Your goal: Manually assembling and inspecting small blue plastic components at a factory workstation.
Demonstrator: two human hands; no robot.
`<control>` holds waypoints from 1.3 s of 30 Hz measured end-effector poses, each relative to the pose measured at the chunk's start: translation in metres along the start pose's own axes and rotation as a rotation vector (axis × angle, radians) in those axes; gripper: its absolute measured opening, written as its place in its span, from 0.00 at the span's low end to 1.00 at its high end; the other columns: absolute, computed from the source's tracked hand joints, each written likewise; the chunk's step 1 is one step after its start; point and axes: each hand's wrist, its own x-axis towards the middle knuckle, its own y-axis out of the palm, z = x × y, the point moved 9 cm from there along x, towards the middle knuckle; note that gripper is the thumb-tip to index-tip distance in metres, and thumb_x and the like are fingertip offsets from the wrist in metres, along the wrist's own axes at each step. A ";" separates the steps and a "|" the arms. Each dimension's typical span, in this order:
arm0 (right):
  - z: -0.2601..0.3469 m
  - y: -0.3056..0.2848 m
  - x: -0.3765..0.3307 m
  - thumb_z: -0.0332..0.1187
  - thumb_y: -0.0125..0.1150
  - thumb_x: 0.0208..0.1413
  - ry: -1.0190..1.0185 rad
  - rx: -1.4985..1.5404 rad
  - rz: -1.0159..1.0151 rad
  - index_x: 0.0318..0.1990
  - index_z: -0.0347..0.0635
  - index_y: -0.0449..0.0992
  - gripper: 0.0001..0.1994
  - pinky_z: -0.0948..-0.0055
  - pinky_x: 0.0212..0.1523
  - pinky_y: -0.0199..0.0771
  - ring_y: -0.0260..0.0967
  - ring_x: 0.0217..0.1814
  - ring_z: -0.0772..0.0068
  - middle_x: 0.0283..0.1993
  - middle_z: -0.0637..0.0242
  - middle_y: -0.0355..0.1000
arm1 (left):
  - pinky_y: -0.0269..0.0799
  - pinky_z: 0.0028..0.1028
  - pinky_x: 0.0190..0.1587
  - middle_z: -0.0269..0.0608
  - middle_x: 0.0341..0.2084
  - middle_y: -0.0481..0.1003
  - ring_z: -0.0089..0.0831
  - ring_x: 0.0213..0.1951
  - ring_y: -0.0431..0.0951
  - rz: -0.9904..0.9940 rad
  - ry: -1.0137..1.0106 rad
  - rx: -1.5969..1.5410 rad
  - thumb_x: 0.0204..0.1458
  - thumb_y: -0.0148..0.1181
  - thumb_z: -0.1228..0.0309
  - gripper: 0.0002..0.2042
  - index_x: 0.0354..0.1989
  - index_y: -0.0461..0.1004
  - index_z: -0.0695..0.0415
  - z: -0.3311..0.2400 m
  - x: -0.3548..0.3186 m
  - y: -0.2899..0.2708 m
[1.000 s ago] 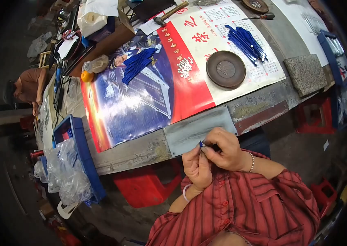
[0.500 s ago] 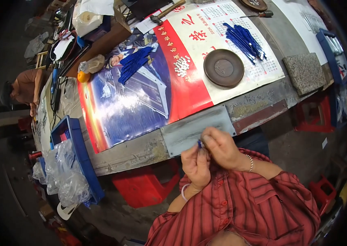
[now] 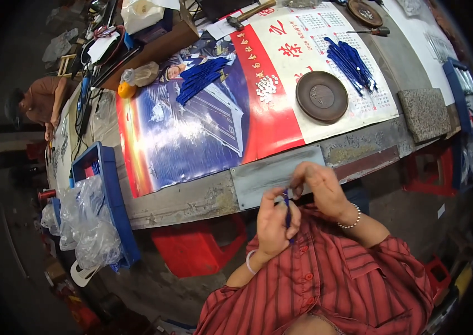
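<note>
My left hand [image 3: 276, 223] grips a short blue braided cord [image 3: 288, 216], which stands up between thumb and fingers with its lower end hanging below them. Close beside its upper end is my right hand [image 3: 324, 191], thumb and fingertips pinched together; whatever they hold is too small to make out. Both hands are over the near table edge, by a grey metal plate [image 3: 272, 174]. Farther off lie two bundles of similar blue cords, a left bundle [image 3: 203, 78] and a right bundle [image 3: 351, 64], plus a pile of small silvery-white beads [image 3: 266, 89].
A round brown dish [image 3: 322, 96] rests on a poster sheet [image 3: 272, 128]. To the right sits a rough stone block [image 3: 424, 114]. A blue bin [image 3: 118, 206] with plastic bags stands left. A hammer [image 3: 247, 15] lies at the back. Red stools [image 3: 194, 245] are below the table.
My hands have drawn slightly apart, the right one lifting off from the left. More of the blue cord now shows in my left hand. The whole view has shifted a little.
</note>
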 end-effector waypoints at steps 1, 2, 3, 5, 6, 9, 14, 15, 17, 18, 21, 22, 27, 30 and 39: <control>0.001 -0.002 -0.002 0.40 0.41 0.65 0.000 0.001 0.007 0.33 0.33 0.69 0.18 0.77 0.31 0.67 0.66 0.28 0.78 0.28 0.66 0.67 | 0.49 0.16 0.13 0.41 0.17 0.66 0.17 0.10 0.52 -0.021 -0.192 -0.226 0.62 0.36 0.72 0.15 0.58 0.56 0.52 0.008 0.001 0.002; 0.003 -0.007 -0.003 0.40 0.41 0.65 0.000 -0.064 -0.017 0.34 0.32 0.69 0.18 0.77 0.32 0.68 0.68 0.29 0.78 0.29 0.66 0.68 | 0.50 0.16 0.12 0.38 0.15 0.63 0.17 0.08 0.52 -0.009 -0.272 -0.292 0.63 0.34 0.69 0.16 0.59 0.56 0.50 0.006 0.001 0.002; 0.006 -0.013 -0.006 0.40 0.41 0.65 0.000 -0.129 -0.042 0.35 0.32 0.69 0.18 0.78 0.34 0.68 0.69 0.30 0.77 0.30 0.65 0.68 | 0.50 0.16 0.12 0.38 0.15 0.63 0.17 0.08 0.52 -0.013 -0.266 -0.292 0.63 0.34 0.69 0.16 0.59 0.56 0.50 0.000 0.001 -0.001; 0.006 -0.017 -0.010 0.40 0.41 0.66 0.041 -0.183 0.040 0.38 0.33 0.66 0.16 0.78 0.38 0.70 0.69 0.35 0.77 0.33 0.65 0.67 | 0.48 0.16 0.10 0.36 0.15 0.61 0.17 0.07 0.51 0.022 -0.364 -0.440 0.63 0.34 0.70 0.17 0.60 0.55 0.50 -0.002 -0.002 0.003; 0.004 -0.019 -0.013 0.38 0.42 0.65 0.062 -0.211 0.029 0.39 0.33 0.66 0.14 0.78 0.38 0.71 0.70 0.35 0.77 0.34 0.65 0.67 | 0.48 0.15 0.10 0.35 0.15 0.60 0.15 0.07 0.51 0.021 -0.396 -0.474 0.63 0.34 0.70 0.18 0.61 0.55 0.50 -0.001 -0.003 0.002; 0.003 -0.025 -0.013 0.33 0.46 0.63 0.059 -0.222 0.025 0.39 0.32 0.67 0.10 0.78 0.37 0.72 0.71 0.37 0.77 0.36 0.64 0.68 | 0.48 0.14 0.10 0.35 0.17 0.61 0.15 0.07 0.51 0.004 -0.462 -0.662 0.63 0.34 0.71 0.18 0.62 0.56 0.50 0.004 0.005 -0.005; 0.022 -0.021 -0.007 0.27 0.49 0.58 0.032 -0.472 0.129 0.37 0.32 0.68 0.06 0.78 0.34 0.71 0.72 0.32 0.75 0.36 0.62 0.68 | 0.49 0.14 0.10 0.35 0.18 0.61 0.14 0.08 0.52 0.012 -0.513 -0.724 0.62 0.34 0.73 0.20 0.63 0.55 0.51 0.003 0.018 0.004; 0.028 -0.019 -0.004 0.26 0.50 0.57 0.009 -0.519 0.152 0.37 0.33 0.68 0.05 0.78 0.33 0.71 0.72 0.32 0.74 0.35 0.61 0.68 | 0.50 0.14 0.11 0.35 0.18 0.61 0.15 0.09 0.53 0.004 -0.525 -0.728 0.61 0.35 0.74 0.21 0.63 0.54 0.51 0.003 0.022 0.006; 0.053 -0.013 -0.004 0.25 0.54 0.54 -0.232 -0.664 0.138 0.36 0.35 0.70 0.05 0.75 0.32 0.71 0.73 0.33 0.66 0.36 0.59 0.70 | 0.51 0.15 0.11 0.36 0.19 0.63 0.16 0.09 0.54 0.003 -0.533 -0.620 0.60 0.36 0.74 0.21 0.64 0.53 0.52 0.004 0.028 0.009; 0.064 -0.008 -0.005 0.25 0.55 0.52 -0.337 -0.742 0.118 0.37 0.35 0.70 0.05 0.73 0.33 0.72 0.72 0.34 0.63 0.36 0.60 0.70 | 0.51 0.16 0.12 0.37 0.19 0.64 0.17 0.10 0.55 -0.002 -0.529 -0.520 0.60 0.37 0.74 0.22 0.64 0.51 0.52 0.004 0.031 0.009; 0.078 0.003 -0.009 0.26 0.56 0.48 -0.497 -0.886 0.125 0.37 0.37 0.71 0.08 0.71 0.35 0.72 0.71 0.35 0.62 0.37 0.61 0.71 | 0.53 0.18 0.14 0.39 0.20 0.68 0.20 0.10 0.57 0.035 -0.553 -0.021 0.58 0.40 0.74 0.24 0.65 0.49 0.52 0.001 0.040 0.018; 0.081 0.009 -0.010 0.27 0.57 0.46 -0.545 -0.942 0.182 0.37 0.38 0.71 0.09 0.71 0.35 0.71 0.70 0.36 0.63 0.39 0.62 0.71 | 0.55 0.19 0.15 0.39 0.20 0.70 0.21 0.12 0.61 0.053 -0.558 0.122 0.58 0.42 0.76 0.27 0.66 0.45 0.52 0.004 0.044 0.016; 0.079 0.012 -0.016 0.33 0.53 0.45 -0.675 -1.283 0.342 0.38 0.42 0.72 0.12 0.76 0.29 0.65 0.67 0.34 0.72 0.36 0.68 0.69 | 0.61 0.18 0.20 0.37 0.21 0.71 0.19 0.17 0.66 0.275 -0.564 0.415 0.58 0.42 0.79 0.31 0.68 0.36 0.51 0.007 0.050 0.038; 0.087 0.002 -0.018 0.32 0.53 0.44 -0.681 -1.372 0.403 0.36 0.43 0.72 0.10 0.74 0.25 0.64 0.68 0.30 0.72 0.28 0.70 0.64 | 0.68 0.19 0.30 0.42 0.35 0.72 0.22 0.29 0.71 0.474 -0.623 0.576 0.57 0.45 0.78 0.34 0.68 0.33 0.51 0.014 0.056 0.050; 0.146 -0.202 0.039 0.29 0.58 0.48 -0.217 -1.315 -0.444 0.31 0.36 0.72 0.06 0.62 0.28 0.69 0.71 0.29 0.53 0.27 0.54 0.71 | 0.67 0.30 0.52 0.51 0.53 0.64 0.33 0.49 0.70 0.006 0.094 0.642 0.58 0.46 0.77 0.27 0.65 0.45 0.61 -0.086 0.100 0.039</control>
